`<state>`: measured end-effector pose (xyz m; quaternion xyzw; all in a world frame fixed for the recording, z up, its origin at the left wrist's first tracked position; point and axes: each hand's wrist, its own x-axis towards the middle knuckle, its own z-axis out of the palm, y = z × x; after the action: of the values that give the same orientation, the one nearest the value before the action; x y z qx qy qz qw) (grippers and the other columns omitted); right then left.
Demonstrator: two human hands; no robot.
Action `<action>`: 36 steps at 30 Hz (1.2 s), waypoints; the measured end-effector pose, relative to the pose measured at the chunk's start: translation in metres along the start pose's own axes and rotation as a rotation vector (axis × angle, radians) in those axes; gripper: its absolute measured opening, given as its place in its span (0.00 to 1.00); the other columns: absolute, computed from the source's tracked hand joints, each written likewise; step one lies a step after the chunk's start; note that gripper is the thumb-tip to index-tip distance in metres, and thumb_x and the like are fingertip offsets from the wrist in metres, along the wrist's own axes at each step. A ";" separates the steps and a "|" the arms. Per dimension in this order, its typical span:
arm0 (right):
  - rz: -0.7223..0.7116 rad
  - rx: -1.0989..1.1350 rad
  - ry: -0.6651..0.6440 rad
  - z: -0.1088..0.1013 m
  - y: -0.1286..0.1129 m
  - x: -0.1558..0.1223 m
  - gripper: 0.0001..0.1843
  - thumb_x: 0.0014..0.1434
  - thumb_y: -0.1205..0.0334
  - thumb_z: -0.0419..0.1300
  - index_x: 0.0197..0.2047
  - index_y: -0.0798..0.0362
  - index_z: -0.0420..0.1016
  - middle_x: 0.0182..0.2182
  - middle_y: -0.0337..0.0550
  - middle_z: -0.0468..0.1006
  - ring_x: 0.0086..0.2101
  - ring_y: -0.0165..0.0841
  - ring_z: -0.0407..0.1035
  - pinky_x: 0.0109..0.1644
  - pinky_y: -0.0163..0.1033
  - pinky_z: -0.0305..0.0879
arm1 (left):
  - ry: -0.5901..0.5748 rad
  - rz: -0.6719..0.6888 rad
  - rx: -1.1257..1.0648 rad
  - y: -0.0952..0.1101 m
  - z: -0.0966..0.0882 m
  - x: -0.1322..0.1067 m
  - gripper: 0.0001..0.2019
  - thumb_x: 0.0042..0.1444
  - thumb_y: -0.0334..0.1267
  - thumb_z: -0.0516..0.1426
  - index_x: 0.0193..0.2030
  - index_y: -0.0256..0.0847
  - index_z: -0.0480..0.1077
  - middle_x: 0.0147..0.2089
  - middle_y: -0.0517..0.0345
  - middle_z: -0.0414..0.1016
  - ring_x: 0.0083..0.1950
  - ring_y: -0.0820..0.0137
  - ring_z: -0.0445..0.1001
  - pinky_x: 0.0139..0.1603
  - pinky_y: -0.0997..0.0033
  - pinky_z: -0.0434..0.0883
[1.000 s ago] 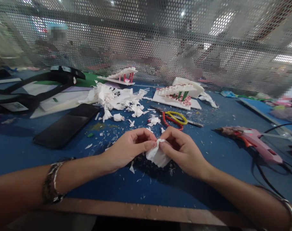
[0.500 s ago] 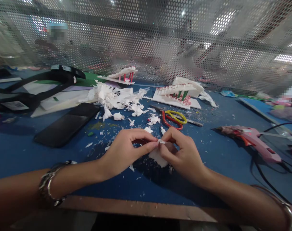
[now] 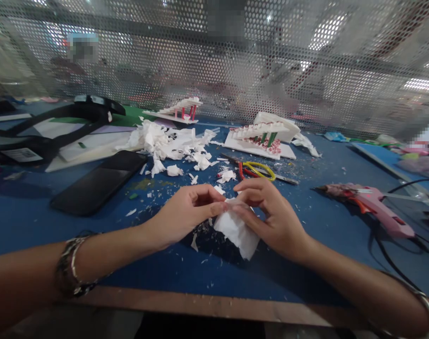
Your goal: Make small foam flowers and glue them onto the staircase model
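A white piece of tissue paper (image 3: 237, 234) hangs between my hands, above the blue table. My left hand (image 3: 186, 212) pinches its upper left edge between thumb and index finger. On the other side, my right hand (image 3: 274, 221) has its thumb against the top of the paper with the fingers curled behind it; the index finger is slightly raised. Just beyond the hands lie small paper scraps (image 3: 226, 176) and scissors with red and yellow handles (image 3: 260, 170).
A heap of torn white paper (image 3: 157, 140) lies beyond the black phone (image 3: 99, 183). Two small stair models stand at the back, one with green posts (image 3: 260, 134), one with red posts (image 3: 182, 110). A pink glue gun (image 3: 380, 207) with its cord lies right. Perforated metal mesh (image 3: 214, 61) rises behind.
The tissue paper now shows larger and hangs lower between the hands. My right hand's fingers have loosened from a tight pinch, and the index finger has lifted. My left hand has hardly moved.
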<state>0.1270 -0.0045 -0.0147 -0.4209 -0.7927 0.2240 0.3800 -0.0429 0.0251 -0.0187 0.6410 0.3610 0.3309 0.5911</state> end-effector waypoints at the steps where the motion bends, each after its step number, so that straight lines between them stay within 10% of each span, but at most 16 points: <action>1: -0.091 -0.063 -0.008 -0.001 0.001 0.000 0.08 0.54 0.66 0.52 0.40 0.52 0.61 0.26 0.36 0.69 0.27 0.24 0.65 0.29 0.29 0.62 | -0.003 -0.014 -0.006 -0.001 0.000 0.000 0.06 0.46 0.38 0.57 0.25 0.37 0.67 0.22 0.65 0.65 0.24 0.80 0.62 0.24 0.81 0.60; 6: -0.284 -0.238 -0.078 -0.008 -0.001 0.001 0.06 0.53 0.70 0.54 0.36 0.54 0.68 0.29 0.40 0.73 0.30 0.25 0.66 0.34 0.30 0.63 | -0.040 -0.037 -0.037 -0.004 -0.001 0.000 0.06 0.47 0.38 0.57 0.26 0.38 0.68 0.22 0.65 0.65 0.24 0.80 0.62 0.25 0.82 0.60; 29: -0.295 -0.244 -0.200 -0.015 0.000 0.004 0.08 0.53 0.72 0.52 0.36 0.55 0.68 0.30 0.41 0.71 0.31 0.24 0.65 0.34 0.29 0.63 | -0.104 -0.194 -0.152 -0.001 0.002 -0.001 0.03 0.45 0.34 0.57 0.23 0.37 0.68 0.20 0.68 0.65 0.22 0.82 0.61 0.21 0.84 0.56; 36: -0.495 -0.581 -0.182 -0.021 -0.002 0.000 0.11 0.59 0.68 0.45 0.37 0.58 0.68 0.30 0.45 0.71 0.30 0.27 0.64 0.35 0.32 0.63 | -0.149 -0.225 -0.150 -0.002 0.001 -0.001 0.05 0.46 0.35 0.57 0.24 0.37 0.67 0.19 0.67 0.64 0.20 0.82 0.60 0.18 0.84 0.54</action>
<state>0.1429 -0.0044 -0.0006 -0.2853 -0.9311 -0.0720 0.2157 -0.0431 0.0238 -0.0205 0.5732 0.3598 0.2399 0.6960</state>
